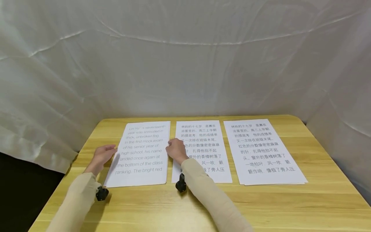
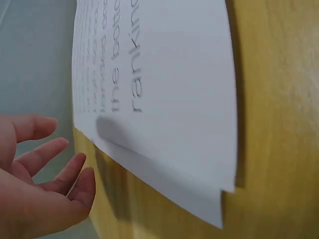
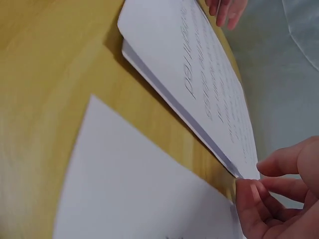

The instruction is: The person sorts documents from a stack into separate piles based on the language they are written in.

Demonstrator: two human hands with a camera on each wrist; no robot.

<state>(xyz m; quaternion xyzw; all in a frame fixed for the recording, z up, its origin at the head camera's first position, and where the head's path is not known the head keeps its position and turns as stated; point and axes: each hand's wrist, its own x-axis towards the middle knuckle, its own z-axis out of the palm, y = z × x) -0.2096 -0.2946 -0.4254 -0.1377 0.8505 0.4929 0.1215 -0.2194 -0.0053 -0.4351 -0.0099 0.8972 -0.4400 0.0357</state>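
A stack of white paper sheets printed with English text (image 1: 142, 154) lies at the left of the table; its upper sheet is slightly offset from the one beneath. My right hand (image 1: 176, 149) is at the stack's right edge, its curled fingers and thumb (image 3: 279, 162) pinching the paper's edge near the far part. Beside the left edge is my left hand (image 1: 102, 156), its fingers loosely bent and apart from the paper in the left wrist view. Under my right wrist lies a sheet with Chinese text (image 1: 203, 141), partly hidden by the hand and sleeve.
Farther right is another stack of Chinese-text sheets (image 1: 261, 151), its lower corners slightly misaligned. All the papers lie on a wooden table (image 1: 145, 206). A pale draped curtain (image 1: 185, 74) stands behind the table and along its sides.
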